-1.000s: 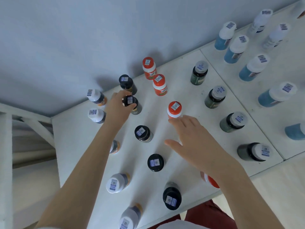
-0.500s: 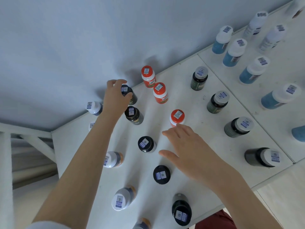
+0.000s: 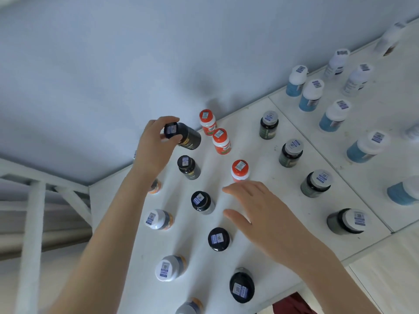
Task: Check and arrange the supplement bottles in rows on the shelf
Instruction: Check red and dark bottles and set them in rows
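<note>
Shelf (image 3: 195, 252), white: capped supplement bottles stand on it in diagonal rows. Each cap carries a barcode sticker (image 3: 217, 238). Contents cannot be seen.

Four black-capped bottles (image 3: 188, 166) stand in one row. Beside them stand three red-capped bottles (image 3: 221, 140), then four grey-capped bottles (image 3: 291, 151) of dark glass. White-capped bottles (image 3: 158, 219) with orange showing below stand to the left, one partly hidden by the forearm (image 3: 102, 234). Blue bottles (image 3: 333, 114) with white caps occupy the adjoining panel on the right.

The left hand (image 3: 154, 146) grips the held bottle (image 3: 189, 138), black-capped, fingers and thumb curled round its cap end. It is tilted, close to the wall (image 3: 113, 75) at the far end of the black row. Whether its base touches the shelf cannot be judged.

The right hand (image 3: 260, 211) holds nothing, its fingers spread and relaxed over the shelf, fingertips just beside the nearest red-capped bottle.
</note>
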